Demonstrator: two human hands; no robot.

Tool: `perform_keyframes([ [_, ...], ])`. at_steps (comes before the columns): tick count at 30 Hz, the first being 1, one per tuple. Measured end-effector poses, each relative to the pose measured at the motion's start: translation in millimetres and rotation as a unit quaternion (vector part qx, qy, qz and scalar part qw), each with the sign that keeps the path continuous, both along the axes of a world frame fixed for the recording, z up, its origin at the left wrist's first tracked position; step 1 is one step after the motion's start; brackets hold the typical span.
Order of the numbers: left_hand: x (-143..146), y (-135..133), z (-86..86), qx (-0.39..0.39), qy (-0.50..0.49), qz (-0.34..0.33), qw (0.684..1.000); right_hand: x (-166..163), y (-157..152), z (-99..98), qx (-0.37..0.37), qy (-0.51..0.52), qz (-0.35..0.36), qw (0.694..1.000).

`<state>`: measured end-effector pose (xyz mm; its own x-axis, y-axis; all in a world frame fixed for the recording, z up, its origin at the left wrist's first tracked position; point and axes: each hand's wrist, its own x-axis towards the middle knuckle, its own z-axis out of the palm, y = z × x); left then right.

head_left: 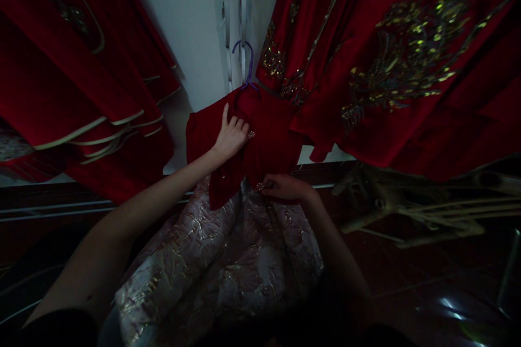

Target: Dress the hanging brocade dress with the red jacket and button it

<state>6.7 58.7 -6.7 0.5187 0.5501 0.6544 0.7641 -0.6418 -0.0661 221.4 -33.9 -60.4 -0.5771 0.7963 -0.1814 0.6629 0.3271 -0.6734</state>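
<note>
A short red jacket [277,124] hangs from a purple hanger [249,62] over a shiny, patterned silver-and-gold skirt [244,260]. My left hand [231,136] is at the jacket's upper front, index finger stretched upward and the other fingers curled by a sparkly button [252,134]. Lower down, my right hand [283,186] pinches the jacket's front edge at a second sparkly button [259,187]. The front panels hang apart at the bottom, where the left one flares outward. Dim light hides the exact contact of my fingertips.
Red garments with pale piping [97,76] hang on the left. To the right hang red garments with gold sequins [423,49]. Behind the hanger are a pale door [191,16] and metal bars. A metal frame [407,206] lies low at the right above the dark floor.
</note>
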Motion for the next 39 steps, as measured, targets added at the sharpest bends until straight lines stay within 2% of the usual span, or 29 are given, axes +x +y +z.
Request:
perform_keyframes([
  [7,-8.4,-3.0,5.2,-0.007,0.042,-0.013,0.999,-7.1,-0.2,-3.8,0.008,-0.022,0.015,1.000],
  [13,-7.2,-5.3,13.4,-0.069,0.008,-0.057,0.996,-11.3,-0.7,-4.2,-0.001,-0.034,0.017,0.999],
  [17,-6.5,0.2,13.6,-0.083,0.009,-0.077,0.994,-10.8,0.0,-6.9,0.001,-0.034,0.016,0.999],
  [26,-7.8,4.0,11.2,-0.095,0.014,-0.056,0.994,-9.5,4.6,-12.1,-0.001,-0.014,0.024,1.000],
  [31,-9.8,2.8,12.7,-0.080,0.052,-0.051,0.994,-9.2,0.4,-11.8,-0.018,-0.008,0.022,1.000],
  [33,-9.1,0.3,14.7,-0.060,0.079,-0.054,0.994,-12.2,-2.0,-2.2,-0.015,0.041,0.018,0.999],
  [35,-7.1,-2.2,17.9,-0.032,0.111,-0.047,0.992,-21.1,0.7,15.2,0.028,0.141,-0.003,0.990],
  [37,-4.5,-3.2,21.8,-0.015,0.147,-0.027,0.989,-37.9,12.9,36.8,0.091,0.270,-0.058,0.957],
  [39,-2.2,-2.2,25.0,-0.035,0.188,0.008,0.981,-61.5,34.6,57.2,0.142,0.378,-0.147,0.903],
])
